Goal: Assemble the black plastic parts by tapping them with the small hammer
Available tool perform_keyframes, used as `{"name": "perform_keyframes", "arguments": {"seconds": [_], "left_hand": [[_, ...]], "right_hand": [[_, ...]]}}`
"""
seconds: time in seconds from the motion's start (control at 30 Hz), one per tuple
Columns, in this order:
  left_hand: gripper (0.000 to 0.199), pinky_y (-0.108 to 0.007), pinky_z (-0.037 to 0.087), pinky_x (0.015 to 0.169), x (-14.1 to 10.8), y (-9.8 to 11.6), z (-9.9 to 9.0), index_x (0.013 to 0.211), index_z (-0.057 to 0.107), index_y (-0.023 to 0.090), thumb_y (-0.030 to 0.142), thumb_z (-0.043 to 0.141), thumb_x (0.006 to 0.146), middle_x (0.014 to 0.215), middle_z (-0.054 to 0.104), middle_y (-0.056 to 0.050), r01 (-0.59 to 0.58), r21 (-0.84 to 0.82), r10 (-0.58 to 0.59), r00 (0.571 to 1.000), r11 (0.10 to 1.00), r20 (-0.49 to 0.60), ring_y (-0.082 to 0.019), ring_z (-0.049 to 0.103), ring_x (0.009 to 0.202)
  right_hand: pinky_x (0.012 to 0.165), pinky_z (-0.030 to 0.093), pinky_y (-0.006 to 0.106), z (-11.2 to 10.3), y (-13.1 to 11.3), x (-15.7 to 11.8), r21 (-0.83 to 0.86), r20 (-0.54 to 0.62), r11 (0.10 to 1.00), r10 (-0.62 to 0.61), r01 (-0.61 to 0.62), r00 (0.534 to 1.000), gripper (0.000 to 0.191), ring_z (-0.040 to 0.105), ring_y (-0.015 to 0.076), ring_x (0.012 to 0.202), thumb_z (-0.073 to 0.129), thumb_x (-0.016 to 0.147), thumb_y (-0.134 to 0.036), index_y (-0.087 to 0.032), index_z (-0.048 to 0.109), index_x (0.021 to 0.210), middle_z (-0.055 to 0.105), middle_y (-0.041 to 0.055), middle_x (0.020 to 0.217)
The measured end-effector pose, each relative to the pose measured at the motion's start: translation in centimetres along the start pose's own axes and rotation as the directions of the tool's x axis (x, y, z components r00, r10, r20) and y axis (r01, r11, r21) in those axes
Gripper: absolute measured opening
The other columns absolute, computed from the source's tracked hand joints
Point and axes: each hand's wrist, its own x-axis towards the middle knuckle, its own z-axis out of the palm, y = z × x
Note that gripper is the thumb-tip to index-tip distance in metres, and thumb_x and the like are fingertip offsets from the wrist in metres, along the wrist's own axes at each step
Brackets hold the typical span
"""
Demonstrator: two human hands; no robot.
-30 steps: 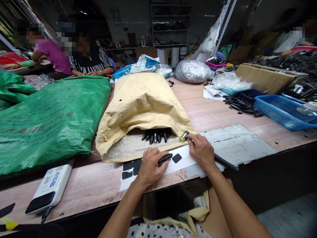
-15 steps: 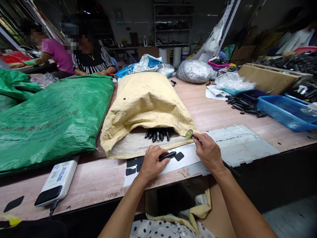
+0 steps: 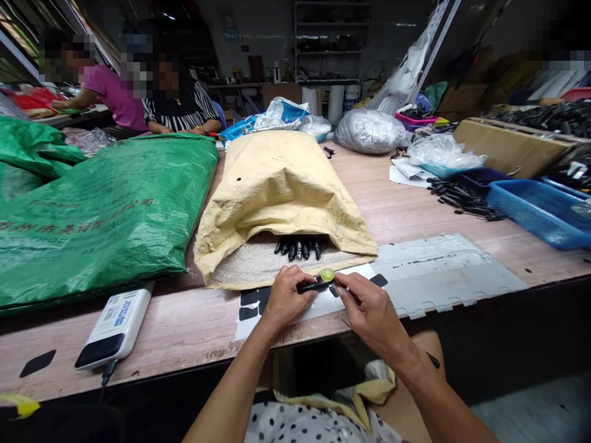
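Note:
My left hand [image 3: 289, 296] is closed round a black pen-shaped part [image 3: 314, 286], held level above the bench edge. In my right hand [image 3: 369, 304], closed fingers grip a small hammer-like tool [image 3: 327, 275] with a yellow-green round head. That head is at the right end of the black part; whether they touch, I cannot tell. Beneath the hands lies a white sheet [image 3: 318, 309] with black rectangular patches [image 3: 250, 298]. Just behind, a yellow woven sack [image 3: 281, 184] gapes towards me, with several black pen-shaped parts [image 3: 299, 248] in its mouth.
A green sack [image 3: 111, 215] fills the left, with a white power bank [image 3: 113, 323] before it. On the right are a grey mat [image 3: 429, 271], loose black parts [image 3: 466, 200] and a blue tray [image 3: 535, 209]. Two people [image 3: 184, 111] sit across the bench.
My right hand has moved left with the tool, bringing its head to the end of the black part. My left hand keeps its grip. The view has shifted slightly.

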Motion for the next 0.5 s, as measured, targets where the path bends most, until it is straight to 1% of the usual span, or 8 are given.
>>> {"name": "perform_keyframes", "arguments": {"seconds": [0.1,0.23,0.3,0.4,0.43,0.5], "left_hand": [[0.018,-0.036,0.043,0.086,0.06,0.11,-0.04,0.087,0.078,0.023,0.012,0.076,0.073,0.083,0.065,-0.001,0.008,-0.006,-0.008,1.000,1.000,0.007,-0.022,0.055,0.091],[0.017,-0.036,0.043,0.086,0.03,0.21,0.02,0.085,0.078,0.024,0.012,0.075,0.073,0.083,0.065,-0.001,0.017,-0.018,-0.017,1.000,1.000,0.003,-0.022,0.055,0.092],[0.020,-0.037,0.043,0.086,-0.01,0.16,0.13,0.087,0.078,0.024,0.011,0.076,0.072,0.083,0.065,-0.001,0.017,-0.022,-0.017,1.000,1.000,-0.009,-0.022,0.055,0.091],[0.022,-0.037,0.044,0.086,-0.04,0.02,0.25,0.089,0.079,0.023,0.011,0.076,0.071,0.082,0.066,-0.002,0.010,-0.018,-0.011,1.000,1.000,-0.019,-0.023,0.055,0.091],[0.021,-0.037,0.044,0.086,-0.04,-0.01,0.26,0.088,0.079,0.023,0.011,0.076,0.071,0.082,0.066,-0.002,0.009,-0.015,-0.010,1.000,1.000,-0.020,-0.023,0.055,0.092],[0.021,-0.038,0.044,0.086,-0.01,-0.02,0.23,0.088,0.078,0.023,0.011,0.075,0.071,0.082,0.066,-0.002,0.008,-0.008,-0.008,1.000,1.000,-0.021,-0.023,0.055,0.092]], "right_hand": [[0.086,0.054,0.035,0.52,-0.34,-0.24,-0.044,0.003,0.999,-0.026,0.026,1.000,0.032,0.065,0.0205,0.097,0.046,0.100,-0.018,-0.024,0.063,0.126,0.070,0.0075,0.104],[0.081,0.053,0.033,0.92,-0.16,-0.56,-0.139,0.053,0.990,0.002,0.005,0.999,0.034,0.065,0.0200,0.091,0.046,0.099,-0.016,-0.024,0.064,0.126,0.069,0.0064,0.097],[0.083,0.053,0.034,0.63,-0.03,-0.49,-0.141,0.017,0.990,0.009,-0.007,1.000,0.033,0.065,0.0200,0.093,0.047,0.099,-0.017,-0.023,0.064,0.126,0.069,0.0066,0.099],[0.089,0.052,0.034,0.05,0.06,-0.32,-0.122,-0.068,0.992,0.005,-0.013,0.998,0.032,0.065,0.0202,0.101,0.047,0.100,-0.018,-0.024,0.063,0.127,0.070,0.0073,0.107],[0.089,0.052,0.035,-0.04,0.09,-0.33,-0.122,-0.074,0.992,0.005,-0.014,0.997,0.032,0.065,0.0203,0.101,0.047,0.100,-0.018,-0.024,0.063,0.127,0.070,0.0074,0.108],[0.088,0.053,0.034,0.02,0.20,-0.48,-0.137,-0.043,0.990,0.019,-0.025,0.999,0.031,0.066,0.0207,0.099,0.047,0.100,-0.018,-0.024,0.064,0.125,0.071,0.0074,0.106]]}}
